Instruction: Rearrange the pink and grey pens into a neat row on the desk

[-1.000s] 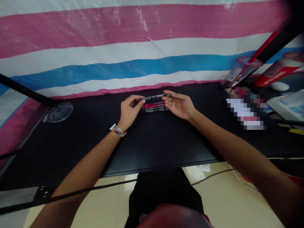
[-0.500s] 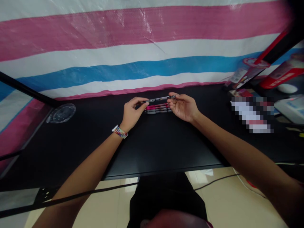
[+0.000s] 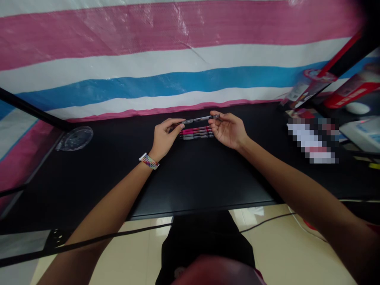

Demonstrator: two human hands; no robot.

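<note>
A slim pen (image 3: 197,119) with a clear and dark barrel is held nearly level between my two hands, its right end slightly higher. My left hand (image 3: 166,135) pinches the left end between thumb and fingers; a patterned band circles that wrist. The right end sits between the thumb and forefinger of my right hand (image 3: 230,128), whose other fingers curl below it. Just under the held pen, several pens (image 3: 196,133) with pink and grey grips lie side by side on the black desk (image 3: 190,174). My fingers partly cover their ends.
At the left stands a clear plastic lid (image 3: 77,138). On the right are a clear cup with a red straw (image 3: 311,87), a red-labelled bottle (image 3: 350,93), a white mouse-like object (image 3: 358,108) and a blurred-out packet (image 3: 311,142). A striped sheet (image 3: 178,59) hangs behind the desk.
The view has shifted slightly, so the scene sits a little higher. Both hands keep their hold on the pen, which is tilted a touch more.
</note>
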